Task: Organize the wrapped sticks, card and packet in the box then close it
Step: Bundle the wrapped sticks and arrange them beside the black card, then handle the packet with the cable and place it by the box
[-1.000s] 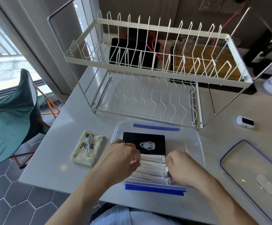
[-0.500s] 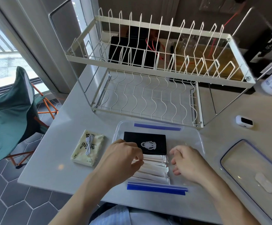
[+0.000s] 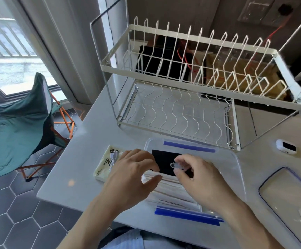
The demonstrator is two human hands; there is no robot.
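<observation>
A clear plastic box [image 3: 237,159] with blue clips stands on the table near its front edge. A black card [image 3: 164,163] with a white mark lies flat in its far half. White wrapped sticks [image 3: 169,190] are stacked side by side in the near half. My left hand [image 3: 133,175] curls over the left ends of the sticks, with its thumb pressed on the top one. Fingers of my right hand [image 3: 200,180] are bent over the card, the fingertips touching it near the white mark. A pale yellow packet [image 3: 103,163] lies on the table left of the box, partly behind my left hand.
The box's clear lid [image 3: 290,196] lies on the table to the right. A white two-level wire dish rack [image 3: 191,97] stands just behind the box. A small white device [image 3: 286,146] sits at the right. The table's left edge drops to a green folding chair [image 3: 20,123].
My right hand has left the right ends of the sticks and moved up and left onto the card. My left hand stays at the sticks' left ends. The view shifted left.
</observation>
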